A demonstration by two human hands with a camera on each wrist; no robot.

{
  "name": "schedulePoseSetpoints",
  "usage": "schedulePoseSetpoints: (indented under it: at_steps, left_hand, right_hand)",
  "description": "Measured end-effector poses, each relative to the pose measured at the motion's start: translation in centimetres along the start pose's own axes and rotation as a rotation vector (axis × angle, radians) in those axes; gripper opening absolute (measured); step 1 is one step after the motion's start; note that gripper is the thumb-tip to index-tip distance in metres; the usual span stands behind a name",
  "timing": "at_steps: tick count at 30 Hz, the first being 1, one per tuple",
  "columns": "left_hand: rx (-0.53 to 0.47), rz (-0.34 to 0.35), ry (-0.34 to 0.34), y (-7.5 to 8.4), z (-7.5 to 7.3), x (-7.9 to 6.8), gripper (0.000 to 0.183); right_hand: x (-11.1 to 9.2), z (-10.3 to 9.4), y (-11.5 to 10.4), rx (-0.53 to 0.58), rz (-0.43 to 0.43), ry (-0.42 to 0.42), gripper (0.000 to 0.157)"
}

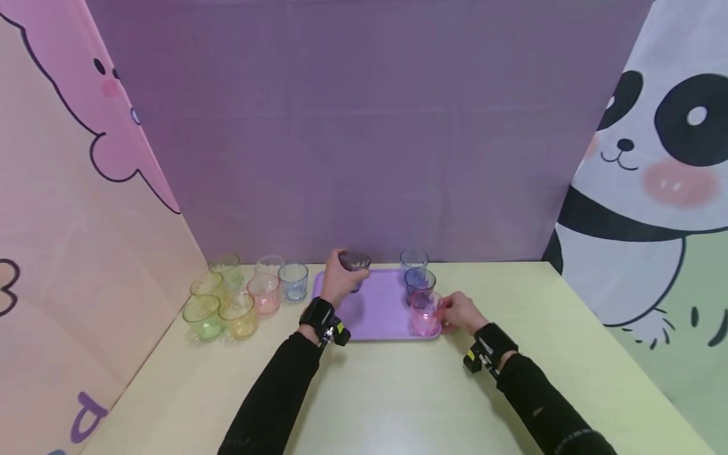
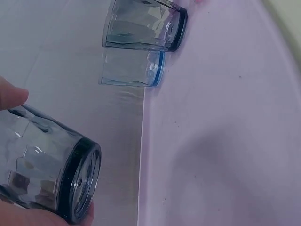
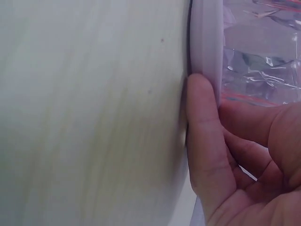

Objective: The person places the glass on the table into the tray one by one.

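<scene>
My left hand (image 1: 339,278) grips a dark grey-blue glass (image 2: 40,160) over the left back part of the purple tray (image 1: 378,313). The glass is slightly tilted, its base apart from the tray in the left wrist view. With thumb and fingers, my right hand (image 1: 462,312) pinches the tray's rim at the front right, right beside a pink glass (image 1: 425,318). Behind the pink one, a dark blue glass (image 1: 419,284) and a light blue glass (image 1: 413,259) stand in a row along the tray's right side.
Left of the tray, several coloured glasses stand close together on the pale table (image 1: 387,392): a blue glass (image 1: 294,284), a pink glass (image 1: 264,297), a yellow glass (image 1: 239,316) and a green glass (image 1: 203,321) among them. A purple backdrop (image 1: 364,139) rises behind the table's far edge.
</scene>
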State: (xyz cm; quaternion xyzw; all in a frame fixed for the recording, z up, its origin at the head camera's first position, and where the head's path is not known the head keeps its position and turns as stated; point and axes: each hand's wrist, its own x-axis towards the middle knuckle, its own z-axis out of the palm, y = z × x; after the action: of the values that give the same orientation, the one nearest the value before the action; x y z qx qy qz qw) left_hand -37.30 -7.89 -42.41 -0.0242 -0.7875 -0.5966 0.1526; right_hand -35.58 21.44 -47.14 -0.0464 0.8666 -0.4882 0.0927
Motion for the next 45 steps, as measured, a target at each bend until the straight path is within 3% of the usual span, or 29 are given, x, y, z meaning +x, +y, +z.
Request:
schedulePoseSetpoints:
  at_steps: [9,14,23,27,31,39,40,45]
  left_hand:
    - [-0.006,-0.035,-0.008,0.4,1.5,1.0,0.079]
    - [-0.04,-0.077,0.022,0.1,2.3,1.7,0.079]
    - [-0.066,-0.126,0.012,-0.5,3.7,1.8,0.081]
    - [-0.063,-0.104,-0.026,-0.6,4.4,1.8,0.083]
    - [0.013,-0.058,-0.037,-0.9,5.2,1.9,0.079]
    - [0.095,-0.091,-0.077,-1.6,6.2,2.2,0.081]
    - [0.105,-0.054,-0.08,-2.4,6.5,2.6,0.081]
    - [0.103,-0.056,-0.118,-2.6,7.1,2.9,0.078]
  right_hand:
    - [0.2,-0.1,-0.2,-0.017,0.007,0.034,0.012]
    - [0.1,0.0,-0.2,-0.016,0.007,0.027,0.009]
    - [0.2,0.0,0.5,-0.017,0.013,0.017,0.01]
    - [0.3,0.1,0.3,-0.008,0.021,0.012,0.008]
    - [0.1,0.2,0.0,-0.015,0.009,0.018,0.007]
    - [-0.1,0.4,-0.2,-0.005,0.007,0.027,0.005]
    - [-0.2,0.4,-0.2,-0.006,0.008,0.026,0.005]
    - [-0.2,0.4,-0.3,-0.011,0.027,0.035,0.004]
